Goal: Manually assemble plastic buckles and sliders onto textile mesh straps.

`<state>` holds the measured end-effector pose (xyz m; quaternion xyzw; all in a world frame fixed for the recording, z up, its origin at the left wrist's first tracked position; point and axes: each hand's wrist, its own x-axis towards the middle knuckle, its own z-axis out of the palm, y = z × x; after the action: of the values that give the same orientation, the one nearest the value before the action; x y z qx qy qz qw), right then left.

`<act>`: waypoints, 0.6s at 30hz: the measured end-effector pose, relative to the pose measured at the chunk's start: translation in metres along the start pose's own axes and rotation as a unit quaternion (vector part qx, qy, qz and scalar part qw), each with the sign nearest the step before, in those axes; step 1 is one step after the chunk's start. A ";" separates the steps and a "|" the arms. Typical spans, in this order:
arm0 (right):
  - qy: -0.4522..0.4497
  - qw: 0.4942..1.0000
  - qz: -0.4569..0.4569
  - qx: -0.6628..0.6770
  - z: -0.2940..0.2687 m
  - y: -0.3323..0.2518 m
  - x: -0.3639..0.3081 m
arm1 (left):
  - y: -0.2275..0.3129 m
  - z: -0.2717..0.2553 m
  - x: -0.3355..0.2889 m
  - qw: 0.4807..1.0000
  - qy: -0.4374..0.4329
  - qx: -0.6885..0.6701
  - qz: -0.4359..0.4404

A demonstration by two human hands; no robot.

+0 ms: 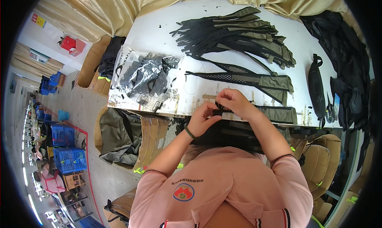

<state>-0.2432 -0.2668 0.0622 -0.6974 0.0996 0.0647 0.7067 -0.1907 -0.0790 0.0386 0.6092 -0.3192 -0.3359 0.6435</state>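
Observation:
At the table's front edge, my left hand (203,119) is closed in a pinch on the narrow black end of an olive and black strap piece (278,114). Close beside it, my right hand (235,103) also pinches that black end, its fingertips bent over it. Fingers hide most of the part between them, so any small fitting there cannot be made out. The wide olive end lies along the table edge under my right forearm. Just beyond my hands, two more strap pieces with black mesh (238,77) lie spread out.
A larger pile of olive and black mesh straps (238,37) lies farther back. Left of it is a clear plastic bag of black buckles (149,76). On the right are a black pouch (316,88), scissors (330,110) and black fabric (338,49). Cardboard boxes (153,134) stand below the table.

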 end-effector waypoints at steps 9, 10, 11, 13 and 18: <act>0.281 0.745 -0.162 -0.583 -0.093 0.046 0.012 | -0.007 -0.067 -0.064 0.860 0.211 0.464 0.020; 0.280 0.745 -0.164 -0.583 -0.093 0.051 0.013 | -0.002 -0.064 -0.059 0.876 0.211 0.434 -0.010; 0.260 0.727 -0.174 -0.611 -0.092 0.052 0.015 | -0.005 -0.063 -0.052 0.932 0.172 0.311 -0.069; 0.243 0.704 -0.185 -0.641 -0.093 0.057 0.017 | 0.004 -0.043 -0.028 0.988 0.085 0.037 -0.122; 0.209 0.730 -0.258 -0.597 -0.091 0.046 0.003 | -0.029 -0.022 0.032 0.932 0.085 -0.255 -0.242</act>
<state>-0.2551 -0.3570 0.0161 -0.9706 0.0020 -0.2212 0.0953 -0.1556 -0.0942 0.0088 0.5100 -0.0099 -0.4980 0.7013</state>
